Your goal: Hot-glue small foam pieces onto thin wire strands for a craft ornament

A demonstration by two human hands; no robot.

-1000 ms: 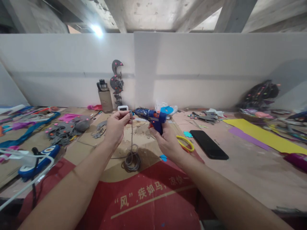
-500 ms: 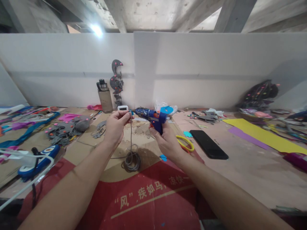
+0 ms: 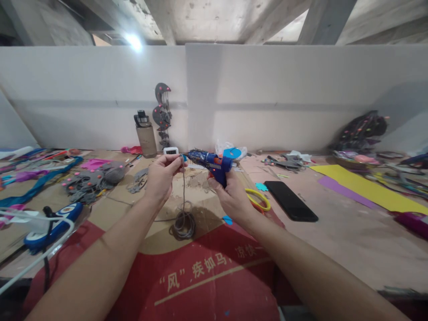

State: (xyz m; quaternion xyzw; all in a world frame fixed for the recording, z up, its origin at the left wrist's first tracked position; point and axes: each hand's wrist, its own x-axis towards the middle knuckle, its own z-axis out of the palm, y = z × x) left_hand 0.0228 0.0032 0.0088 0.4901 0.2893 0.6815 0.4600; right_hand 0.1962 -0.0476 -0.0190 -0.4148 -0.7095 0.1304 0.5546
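Observation:
My right hand (image 3: 232, 191) is wrapped round the handle of a blue glue gun (image 3: 219, 167), whose nozzle points left. At the nozzle's tip, my left hand (image 3: 163, 174) pinches a small blue piece (image 3: 183, 158) together with the upper end of a grey cord (image 3: 183, 187). Whether the nozzle touches the piece I cannot tell. From my fingers the cord hangs down to a loose coil (image 3: 183, 225) lying on the cardboard. A blue scrap (image 3: 228, 220) lies right of the coil.
Red and brown cardboard (image 3: 214, 285) covers the table's middle. Right of my hand are yellow-handled scissors (image 3: 259, 199) and a black phone (image 3: 290, 200). A bottle (image 3: 146, 136) stands at the back; a power strip (image 3: 53, 227) with cables and grey pieces (image 3: 95, 180) lie left.

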